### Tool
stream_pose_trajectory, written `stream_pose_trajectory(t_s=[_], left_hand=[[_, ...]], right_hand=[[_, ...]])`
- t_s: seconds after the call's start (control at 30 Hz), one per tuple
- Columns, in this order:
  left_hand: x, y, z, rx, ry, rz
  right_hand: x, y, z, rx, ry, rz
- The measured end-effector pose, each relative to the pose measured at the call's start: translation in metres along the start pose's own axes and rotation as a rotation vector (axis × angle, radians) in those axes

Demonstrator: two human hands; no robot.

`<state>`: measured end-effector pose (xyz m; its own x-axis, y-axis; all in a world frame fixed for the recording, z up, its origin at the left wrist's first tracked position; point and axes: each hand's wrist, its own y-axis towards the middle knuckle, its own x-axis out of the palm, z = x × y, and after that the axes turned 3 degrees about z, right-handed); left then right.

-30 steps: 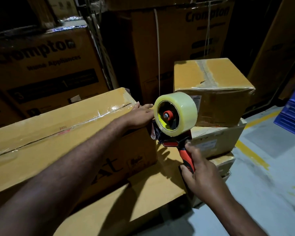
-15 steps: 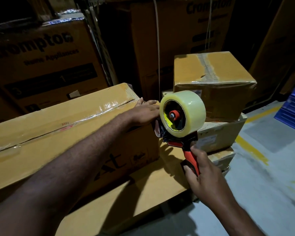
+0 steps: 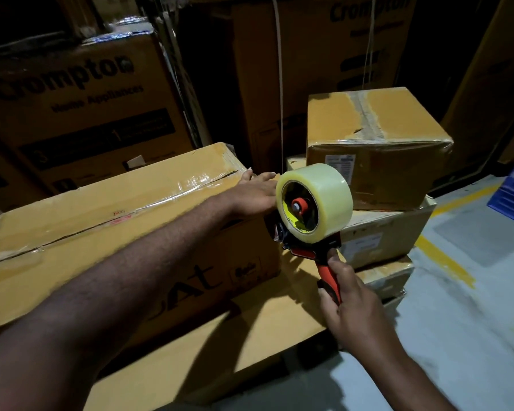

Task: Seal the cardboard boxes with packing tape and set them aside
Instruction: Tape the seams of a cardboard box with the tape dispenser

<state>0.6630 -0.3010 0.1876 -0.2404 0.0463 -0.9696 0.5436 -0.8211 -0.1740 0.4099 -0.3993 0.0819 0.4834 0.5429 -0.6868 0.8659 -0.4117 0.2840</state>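
Your right hand grips the tape dispenser by its handle from below. Its fingers are curled round the grip, one digit is stretched up toward the roll, and it holds the tool upright. Your right forearm comes in from below and right of the dispenser. Your bare left arm reaches across from the lower left. Your left hand lies palm down, fingers straight, just left of the dispenser's roll, its fingertips partly hidden behind it.

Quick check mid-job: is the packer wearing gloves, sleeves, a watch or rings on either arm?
No gloves: the left hand and the right hand are bare. The left forearm and the right forearm show no sleeve cuff, watch or wristband. No ring shows, though the light is dim.
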Motion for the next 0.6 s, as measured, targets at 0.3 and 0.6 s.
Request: stream_pose_trajectory(t_s=[0.3,0.6], left_hand=[[-0.001,0.001,-0.011,0.020,0.034,-0.006],[-0.002,0.002,-0.011,0.028,0.283,-0.041]], right_hand=[[0.005,0.013,0.008,-0.038,-0.012,-0.055],[0.006,0.014,0.040,-0.197,-0.146,-0.097]])
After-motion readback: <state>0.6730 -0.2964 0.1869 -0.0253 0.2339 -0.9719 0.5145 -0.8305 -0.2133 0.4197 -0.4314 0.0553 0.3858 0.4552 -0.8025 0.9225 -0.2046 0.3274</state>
